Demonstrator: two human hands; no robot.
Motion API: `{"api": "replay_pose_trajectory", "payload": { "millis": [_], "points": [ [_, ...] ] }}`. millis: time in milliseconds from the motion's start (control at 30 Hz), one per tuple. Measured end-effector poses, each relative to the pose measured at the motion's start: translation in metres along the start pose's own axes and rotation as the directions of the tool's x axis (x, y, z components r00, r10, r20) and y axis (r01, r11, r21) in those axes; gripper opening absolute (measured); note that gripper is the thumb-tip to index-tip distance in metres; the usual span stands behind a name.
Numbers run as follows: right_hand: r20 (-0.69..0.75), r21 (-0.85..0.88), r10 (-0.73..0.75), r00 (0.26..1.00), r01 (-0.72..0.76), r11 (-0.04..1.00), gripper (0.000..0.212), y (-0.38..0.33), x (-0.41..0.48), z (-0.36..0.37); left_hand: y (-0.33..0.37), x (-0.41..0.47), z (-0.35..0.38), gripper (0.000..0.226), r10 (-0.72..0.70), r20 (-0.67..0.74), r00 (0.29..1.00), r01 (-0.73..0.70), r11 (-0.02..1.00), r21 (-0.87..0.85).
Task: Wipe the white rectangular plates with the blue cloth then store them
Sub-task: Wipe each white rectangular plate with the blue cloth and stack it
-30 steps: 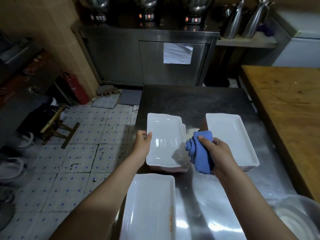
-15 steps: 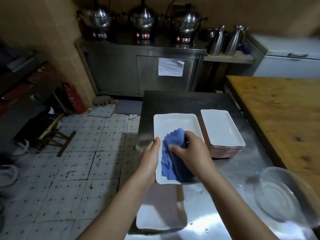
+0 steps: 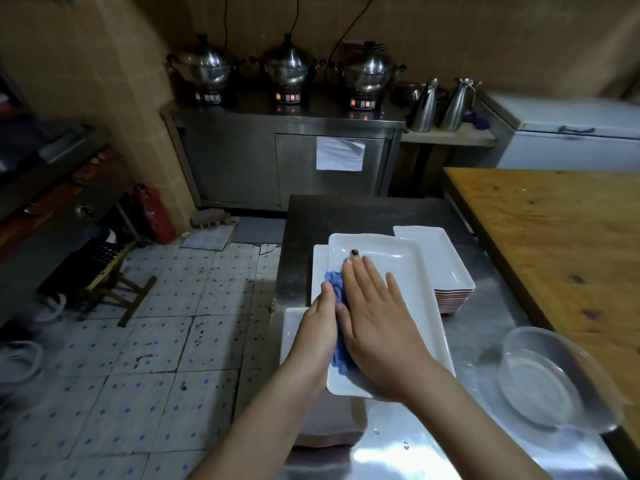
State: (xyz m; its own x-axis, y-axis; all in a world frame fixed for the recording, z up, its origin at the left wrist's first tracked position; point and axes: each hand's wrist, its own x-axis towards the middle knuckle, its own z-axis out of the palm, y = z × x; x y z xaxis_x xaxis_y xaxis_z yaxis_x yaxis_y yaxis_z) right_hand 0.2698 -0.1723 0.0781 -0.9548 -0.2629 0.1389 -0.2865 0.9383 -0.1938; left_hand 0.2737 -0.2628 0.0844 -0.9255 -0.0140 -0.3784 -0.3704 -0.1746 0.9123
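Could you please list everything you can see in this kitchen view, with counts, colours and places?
held plate: one, white, above the steel table
blue cloth: one, blue, on the held plate
right stack: one stack of plates, white, right of the held plate
other plates: count unclear, white, partly hidden beneath the held plate
clear bowl: one, transparent, near right of the steel table
steel table: one, grey, centre
wooden table: one, brown, right
pots: three, steel, back counter
jugs: two, steel, right of the pots
fire extinguisher: one, red, floor at left
left hand: grips the held plate's left edge
right hand: flat, presses the blue cloth
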Motion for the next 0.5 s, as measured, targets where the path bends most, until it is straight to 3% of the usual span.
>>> {"api": "replay_pose_trajectory", "payload": {
  "millis": [133,300,500],
  "points": [
    [-0.072,-0.053,0.074,0.995,-0.078,0.996,0.058,0.027,0.040,-0.014,0.001,-0.012,0.016,0.044,0.025,0.002,1.000,-0.025,0.996,0.081],
    [-0.092,0.058,0.165,0.982,-0.161,0.985,0.059,0.053,0.038,-0.026,-0.002,-0.023,0.036,0.045,0.012,-0.021,1.000,-0.009,0.991,0.136],
    [0.006,0.118,-0.051,0.999,0.050,0.992,0.055,0.047,-0.017,-0.023,-0.007,-0.023,0.057,0.046,0.033,-0.071,0.997,-0.024,0.992,0.126]
  ]
}}
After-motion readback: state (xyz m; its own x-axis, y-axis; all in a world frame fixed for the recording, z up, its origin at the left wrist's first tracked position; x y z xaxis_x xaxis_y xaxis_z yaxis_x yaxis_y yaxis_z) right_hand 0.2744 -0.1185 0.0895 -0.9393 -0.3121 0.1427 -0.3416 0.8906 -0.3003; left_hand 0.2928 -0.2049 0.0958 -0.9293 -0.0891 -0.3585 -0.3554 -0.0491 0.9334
